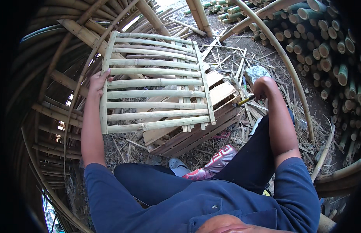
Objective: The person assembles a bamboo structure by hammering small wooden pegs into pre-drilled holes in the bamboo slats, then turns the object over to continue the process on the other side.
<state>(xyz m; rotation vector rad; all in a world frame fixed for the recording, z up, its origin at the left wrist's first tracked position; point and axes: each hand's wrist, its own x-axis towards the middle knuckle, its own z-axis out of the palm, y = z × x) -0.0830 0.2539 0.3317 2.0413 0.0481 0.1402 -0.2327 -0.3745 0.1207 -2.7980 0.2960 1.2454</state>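
Bamboo slat panel (155,83), left edge gripped by left hand (98,82)

Dark blue short-sleeved collared shirt (211,202), dark trousers (157,182), grey clog (177,165)

Soft daylight, sharp centre, fisheye bending and dark rim.

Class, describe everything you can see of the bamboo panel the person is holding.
The bamboo panel is a flat grid of pale green-yellow split slats: about ten long ones run across, fixed to a side rail at each end, with a few thin strips crossing near the right. It looks dry and uneven. It lies tilted over a wooden crate. The left hand grips its left rail; the right hand, apart from it, holds a yellow-handled tool.
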